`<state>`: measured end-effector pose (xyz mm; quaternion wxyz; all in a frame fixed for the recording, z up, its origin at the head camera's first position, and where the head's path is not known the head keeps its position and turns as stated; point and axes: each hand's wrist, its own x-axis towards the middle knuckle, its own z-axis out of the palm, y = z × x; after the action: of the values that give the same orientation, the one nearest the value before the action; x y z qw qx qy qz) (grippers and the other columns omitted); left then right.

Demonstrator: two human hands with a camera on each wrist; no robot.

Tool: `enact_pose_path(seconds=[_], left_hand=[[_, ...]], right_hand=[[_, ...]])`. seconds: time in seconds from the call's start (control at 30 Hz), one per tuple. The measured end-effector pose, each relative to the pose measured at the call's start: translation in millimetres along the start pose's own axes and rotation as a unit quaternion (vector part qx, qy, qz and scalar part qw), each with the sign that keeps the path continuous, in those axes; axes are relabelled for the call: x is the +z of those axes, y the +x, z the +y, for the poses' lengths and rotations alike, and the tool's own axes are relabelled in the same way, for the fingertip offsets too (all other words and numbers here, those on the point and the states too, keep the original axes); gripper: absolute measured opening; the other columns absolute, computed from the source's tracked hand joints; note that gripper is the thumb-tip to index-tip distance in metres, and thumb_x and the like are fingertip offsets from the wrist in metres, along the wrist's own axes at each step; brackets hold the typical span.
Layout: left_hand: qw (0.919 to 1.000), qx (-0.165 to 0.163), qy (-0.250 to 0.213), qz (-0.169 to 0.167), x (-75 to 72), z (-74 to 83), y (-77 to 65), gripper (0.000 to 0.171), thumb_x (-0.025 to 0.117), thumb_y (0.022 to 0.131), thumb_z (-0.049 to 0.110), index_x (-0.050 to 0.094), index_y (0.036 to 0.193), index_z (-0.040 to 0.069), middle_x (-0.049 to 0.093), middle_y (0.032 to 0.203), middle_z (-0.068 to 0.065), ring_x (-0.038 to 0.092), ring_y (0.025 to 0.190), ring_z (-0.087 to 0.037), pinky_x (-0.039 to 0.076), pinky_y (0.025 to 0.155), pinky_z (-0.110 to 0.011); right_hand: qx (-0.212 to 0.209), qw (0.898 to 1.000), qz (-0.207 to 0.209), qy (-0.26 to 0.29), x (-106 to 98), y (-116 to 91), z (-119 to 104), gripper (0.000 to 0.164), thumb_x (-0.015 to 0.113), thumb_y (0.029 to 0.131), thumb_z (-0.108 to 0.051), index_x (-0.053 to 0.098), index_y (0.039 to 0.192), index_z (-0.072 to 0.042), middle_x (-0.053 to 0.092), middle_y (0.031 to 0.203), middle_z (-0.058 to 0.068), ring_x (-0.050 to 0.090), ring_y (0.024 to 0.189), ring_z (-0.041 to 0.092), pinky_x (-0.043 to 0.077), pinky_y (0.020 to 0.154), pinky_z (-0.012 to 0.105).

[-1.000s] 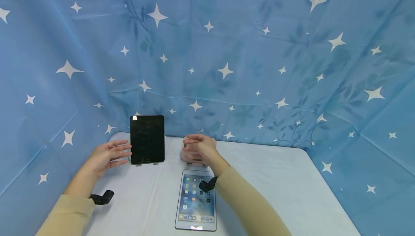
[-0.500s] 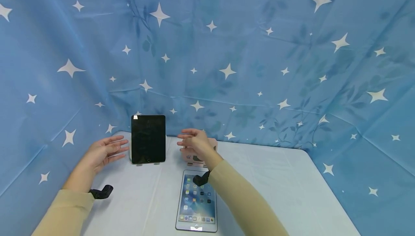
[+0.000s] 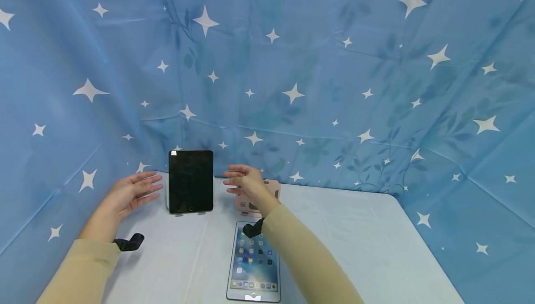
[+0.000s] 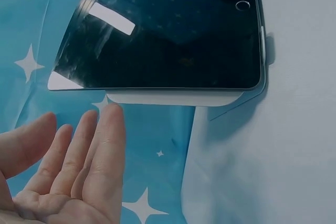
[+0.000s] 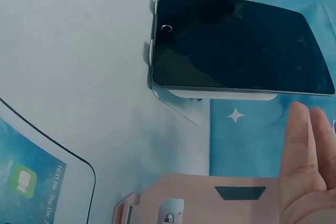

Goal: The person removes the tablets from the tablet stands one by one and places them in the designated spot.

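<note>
A black-screened tablet (image 3: 191,181) leans upright on a white stand (image 4: 178,98), most of which it hides. My left hand (image 3: 133,194) is held beside the tablet's left edge, fingers extended and apart from it. To the tablet's right hovers my right hand (image 3: 251,185), also with extended fingers and holding nothing. A pink tablet stand (image 3: 273,187) is partly covered by that hand in the head view. Below it, a white-framed tablet (image 3: 253,267) with a lit home screen lies flat on the table, its top right corner hidden by my right forearm.
The table (image 3: 342,234) has a white cover. A blue curtain (image 3: 317,62) with white stars hangs behind it and along both sides, close behind the upright tablet.
My right hand has moved left, uncovering more of the pink stand. My left hand has drawn slightly left, widening its gap from the black-screened tablet. Both tablets stay put.
</note>
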<state>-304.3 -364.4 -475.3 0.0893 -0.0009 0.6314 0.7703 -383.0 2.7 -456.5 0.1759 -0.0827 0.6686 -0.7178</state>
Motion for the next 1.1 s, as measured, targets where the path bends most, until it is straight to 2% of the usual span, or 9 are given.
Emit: enact_pose_path(seconds=[0.1, 0.27, 0.37, 0.5, 0.57, 0.63, 0.77, 0.97, 1.1], left_hand=[[0.9999, 0.003, 0.01, 0.0, -1.4, 0.1, 4.0, 0.074, 0.056, 0.112, 0.007, 0.011, 0.17, -0.004, 0.073, 0.122, 0.023, 0.076, 0.111, -0.002, 0.065, 0.097, -0.03], [0.9997, 0.001, 0.025, 0.006, -1.8, 2.1, 8.6, 0.075, 0.057, 0.112, 0.01, 0.012, 0.17, -0.003, 0.072, 0.124, 0.023, 0.075, 0.112, -0.001, 0.064, 0.098, -0.03], [0.9993, -0.005, 0.033, 0.017, -1.0, 4.2, 11.4, 0.076, 0.058, 0.112, 0.013, 0.013, 0.171, 0.0, 0.068, 0.144, 0.013, 0.074, 0.113, 0.0, 0.063, 0.1, -0.029], [0.999, -0.012, 0.036, 0.026, 1.2, 6.9, 15.8, 0.074, 0.057, 0.112, 0.014, 0.014, 0.172, 0.002, 0.04, 0.172, -0.006, 0.073, 0.114, 0.001, 0.062, 0.103, -0.03], [0.9991, -0.015, 0.031, 0.027, 2.3, 7.8, 18.2, 0.074, 0.057, 0.112, 0.013, 0.015, 0.172, 0.003, 0.03, 0.176, -0.011, 0.073, 0.114, 0.001, 0.061, 0.104, -0.03], [0.9991, -0.012, 0.033, 0.024, 3.0, 8.5, 20.7, 0.073, 0.056, 0.112, 0.012, 0.014, 0.172, 0.003, 0.027, 0.176, -0.013, 0.072, 0.114, 0.002, 0.061, 0.105, -0.03], [0.9981, -0.011, 0.055, 0.027, 4.7, 10.4, 25.8, 0.073, 0.057, 0.112, 0.012, 0.017, 0.172, 0.003, 0.027, 0.177, -0.014, 0.07, 0.114, 0.005, 0.061, 0.104, -0.027], [0.9955, -0.01, 0.092, 0.022, 6.9, 13.7, 31.3, 0.072, 0.058, 0.112, 0.013, 0.019, 0.171, 0.003, 0.029, 0.176, -0.014, 0.065, 0.116, 0.01, 0.059, 0.103, -0.019], [0.9967, -0.005, 0.079, 0.018, 7.5, 15.4, 33.4, 0.072, 0.058, 0.111, 0.01, 0.019, 0.171, 0.001, 0.046, 0.169, -0.004, 0.066, 0.115, 0.009, 0.059, 0.101, -0.019]], right_hand=[[0.001, 1.0, 0.002, -0.004, 2, 4, -1, 0.043, 0.067, 0.101, 0.002, 0.068, 0.141, -0.013, 0.075, 0.137, 0.011, 0.076, 0.12, 0.033, 0.068, 0.09, 0.041], [-0.002, 1.0, -0.008, -0.002, 8, 11, -2, 0.046, 0.067, 0.102, 0.001, 0.064, 0.147, -0.009, 0.075, 0.138, 0.011, 0.071, 0.129, 0.037, 0.067, 0.096, 0.045], [-0.003, 1.0, -0.013, -0.001, 11, 15, -2, 0.047, 0.065, 0.104, 0.0, 0.061, 0.15, -0.006, 0.074, 0.14, 0.012, 0.07, 0.13, 0.037, 0.065, 0.1, 0.046], [-0.006, 1.0, -0.014, 0.007, 14, 19, 0, 0.044, 0.064, 0.105, 0.0, 0.061, 0.149, -0.006, 0.072, 0.141, 0.014, 0.069, 0.132, 0.037, 0.062, 0.105, 0.049], [-0.009, 1.0, -0.014, 0.013, 15, 21, 1, 0.043, 0.063, 0.105, 0.001, 0.062, 0.148, -0.006, 0.071, 0.143, 0.016, 0.066, 0.136, 0.04, 0.061, 0.108, 0.05], [-0.01, 1.0, -0.012, 0.015, 16, 23, 1, 0.044, 0.063, 0.105, 0.002, 0.062, 0.148, -0.006, 0.069, 0.145, 0.018, 0.062, 0.139, 0.043, 0.06, 0.109, 0.051], [-0.009, 1.0, -0.011, 0.013, 18, 27, 1, 0.048, 0.062, 0.104, 0.003, 0.058, 0.152, -0.004, 0.069, 0.145, 0.017, 0.06, 0.141, 0.044, 0.06, 0.11, 0.05], [-0.022, 1.0, 0.002, 0.009, 25, 33, 2, 0.049, 0.063, 0.104, 0.002, 0.056, 0.153, -0.002, 0.07, 0.146, 0.015, 0.065, 0.139, 0.036, 0.058, 0.112, 0.049], [-0.032, 0.999, 0.014, 0.006, 29, 37, 4, 0.049, 0.063, 0.104, 0.003, 0.057, 0.152, -0.003, 0.071, 0.145, 0.013, 0.067, 0.137, 0.032, 0.058, 0.112, 0.05]])
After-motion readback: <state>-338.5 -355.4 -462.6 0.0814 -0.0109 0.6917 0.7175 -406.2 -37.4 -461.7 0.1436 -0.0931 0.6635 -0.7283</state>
